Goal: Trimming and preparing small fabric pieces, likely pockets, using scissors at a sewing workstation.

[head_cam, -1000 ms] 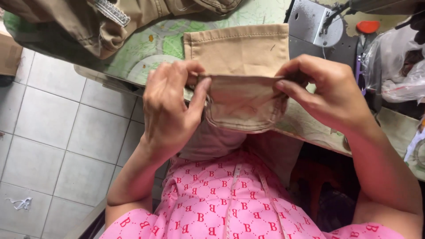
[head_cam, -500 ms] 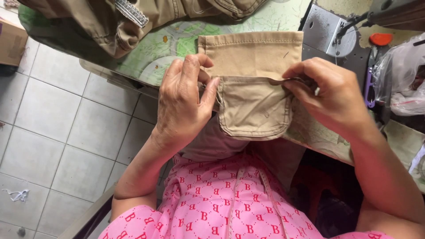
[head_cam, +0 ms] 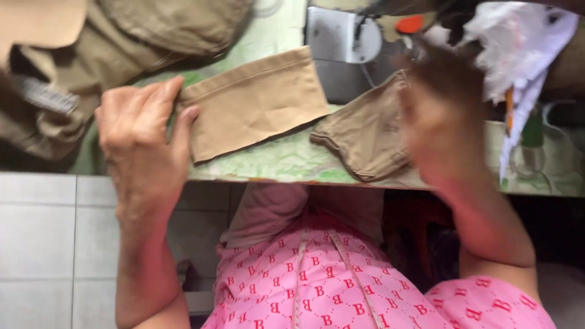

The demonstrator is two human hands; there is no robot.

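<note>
A tan rectangular fabric piece (head_cam: 256, 103) lies flat on the table's green patterned cover (head_cam: 286, 161). My left hand (head_cam: 143, 140) grips its left edge between thumb and fingers. To the right, a darker khaki pocket-shaped piece (head_cam: 365, 134) rests near the table's front edge, apart from the rectangle. My right hand (head_cam: 445, 128), blurred by motion, holds this pocket piece at its upper right side. My pink patterned clothing (head_cam: 329, 274) fills the lower middle.
A pile of khaki garments (head_cam: 122, 42) sits at the table's far left. The grey sewing machine (head_cam: 344, 49) stands behind the fabric pieces. A white plastic bag (head_cam: 518, 42) lies at the top right. Pale floor tiles (head_cam: 49, 244) show at the lower left.
The two pieces, held together before, are now separated. My right hand has carried the pocket piece to the right, and my left hand has slid to the rectangle's left edge.
</note>
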